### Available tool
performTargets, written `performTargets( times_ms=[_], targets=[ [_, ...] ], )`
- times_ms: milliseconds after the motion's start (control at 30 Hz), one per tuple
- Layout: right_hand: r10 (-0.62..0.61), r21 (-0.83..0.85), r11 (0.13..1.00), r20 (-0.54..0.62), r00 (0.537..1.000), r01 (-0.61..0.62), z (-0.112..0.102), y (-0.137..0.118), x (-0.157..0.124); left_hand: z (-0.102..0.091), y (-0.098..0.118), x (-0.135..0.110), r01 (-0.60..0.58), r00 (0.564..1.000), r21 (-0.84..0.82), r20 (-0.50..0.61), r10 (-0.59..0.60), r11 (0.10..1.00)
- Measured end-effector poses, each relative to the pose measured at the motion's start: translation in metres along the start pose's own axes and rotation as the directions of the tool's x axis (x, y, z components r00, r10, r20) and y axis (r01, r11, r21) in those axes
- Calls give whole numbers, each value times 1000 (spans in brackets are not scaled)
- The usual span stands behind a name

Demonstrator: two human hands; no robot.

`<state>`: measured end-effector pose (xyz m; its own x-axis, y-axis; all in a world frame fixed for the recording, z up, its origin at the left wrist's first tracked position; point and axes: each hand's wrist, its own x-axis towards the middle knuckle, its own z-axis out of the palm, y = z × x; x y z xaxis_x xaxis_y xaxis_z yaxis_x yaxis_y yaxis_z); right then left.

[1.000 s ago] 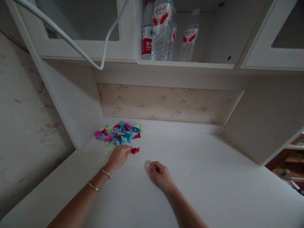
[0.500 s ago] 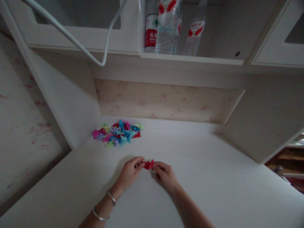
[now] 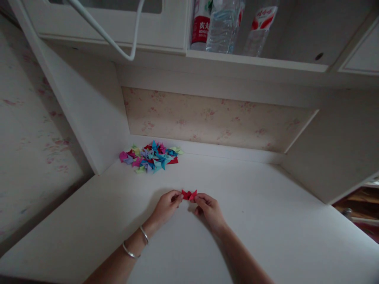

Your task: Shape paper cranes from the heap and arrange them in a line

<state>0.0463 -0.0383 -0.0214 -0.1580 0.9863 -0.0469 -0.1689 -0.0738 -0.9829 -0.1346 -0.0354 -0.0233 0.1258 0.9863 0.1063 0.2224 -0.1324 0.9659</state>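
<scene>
Two small red folded paper pieces (image 3: pixel 188 195) are pinched between my hands just above the white desk (image 3: pixel 266 236). My left hand (image 3: pixel 166 206), with two bracelets on its wrist, grips the left piece with closed fingertips. My right hand (image 3: pixel 209 209) grips the right piece the same way. The two pieces touch tip to tip. A heap of several coloured folded paper pieces (image 3: pixel 151 156) lies at the back left corner of the desk, well beyond my hands.
Water bottles (image 3: pixel 220 25) stand on the shelf above the desk. A white cable (image 3: pixel 118 45) hangs across the upper left cabinet. White side panels wall the desk on the left (image 3: pixel 89 118) and right (image 3: pixel 334 146). Floral wallpaper covers the back.
My left hand took a red piece from beside the heap and carried it to the middle. Both hands came together and now hold the red pieces joined between them.
</scene>
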Motion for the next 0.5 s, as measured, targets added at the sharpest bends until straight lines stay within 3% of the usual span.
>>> performTargets(
  times_ms=[500],
  targets=[
    [-1,52,999,3,1000,1,-1,1,2,3,10,-4,38,999,0,-31,-38,999]
  ],
)
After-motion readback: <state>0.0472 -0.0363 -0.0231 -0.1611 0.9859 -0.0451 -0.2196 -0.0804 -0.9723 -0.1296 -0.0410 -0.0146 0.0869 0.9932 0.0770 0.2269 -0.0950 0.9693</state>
